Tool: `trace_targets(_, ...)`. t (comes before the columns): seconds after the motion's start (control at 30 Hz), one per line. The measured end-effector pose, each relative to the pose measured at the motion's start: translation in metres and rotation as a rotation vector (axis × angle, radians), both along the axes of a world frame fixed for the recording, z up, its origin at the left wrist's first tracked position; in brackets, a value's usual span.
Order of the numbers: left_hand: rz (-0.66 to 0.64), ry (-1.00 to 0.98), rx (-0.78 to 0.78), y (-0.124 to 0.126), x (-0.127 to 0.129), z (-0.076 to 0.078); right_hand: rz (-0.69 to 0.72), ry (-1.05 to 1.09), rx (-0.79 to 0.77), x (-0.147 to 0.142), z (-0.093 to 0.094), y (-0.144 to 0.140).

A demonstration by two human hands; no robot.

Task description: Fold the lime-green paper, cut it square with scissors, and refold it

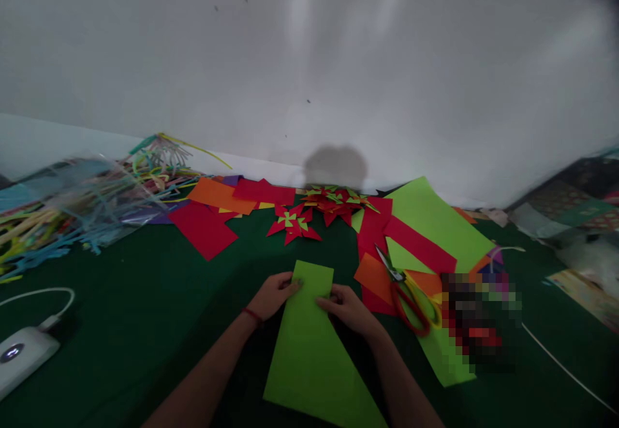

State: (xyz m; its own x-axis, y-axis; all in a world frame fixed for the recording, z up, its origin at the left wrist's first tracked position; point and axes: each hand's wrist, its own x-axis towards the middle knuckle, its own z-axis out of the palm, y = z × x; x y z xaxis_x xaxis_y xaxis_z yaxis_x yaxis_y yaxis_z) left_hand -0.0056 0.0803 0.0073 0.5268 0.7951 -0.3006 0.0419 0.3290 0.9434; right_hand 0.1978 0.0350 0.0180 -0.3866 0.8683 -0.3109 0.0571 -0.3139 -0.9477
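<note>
From where I stand, the work position is at the near middle of a dark green table surface (145, 299), which runs up to a white wall (193, 60). The workpiece is a light green paper sheet (309, 350), located centrally between the two forearms. Its narrow end points toward the wall; its wide end extends toward the person and runs out of view at the lower edge.

Left hand (271, 296): closed on the left edge of the sheet, near the narrow end, with the thumb on the upper face. A thin red band (253, 315) encircles the left wrist.

Right hand (349, 309): closed on the right edge, slightly nearer the person, with the thumb on the upper face. The fingers under the sheet are hidden on both sides.

Beyond the narrow end lies a red paper star (312, 234) with light green pieces at its centre. Behind it, to the right, is a pile of similar stars (336, 204).

To the right of the right hand, scissors (397, 276) with red and yellow handles rest on coloured paper, blades toward the wall. A large light green sheet (430, 215) lies farther back, partly beneath a red strip (420, 245).
</note>
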Motion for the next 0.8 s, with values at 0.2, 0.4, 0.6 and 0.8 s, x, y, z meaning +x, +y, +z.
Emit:
trace_targets(0.2, 0.019, 0.022, 0.025, -0.001, -0.002, -0.002, -0.005, 0.013, 0.006, -0.001, 0.001, -0.002)
trace_targets(0.4, -0.057, 0.109, 0.066, -0.006, 0.000, 0.005, 0.022, 0.034, 0.041, -0.003, -0.004, -0.003)
trace_targets(0.6, -0.082, 0.148, 0.095, -0.009, 0.001, 0.006, -0.018, 0.040, 0.102, -0.013, 0.001, -0.004)
trace_targets(0.8, -0.072, 0.152, 0.083, -0.007, 0.001, 0.006, -0.001, -0.038, 0.103, -0.013, 0.000, -0.006)
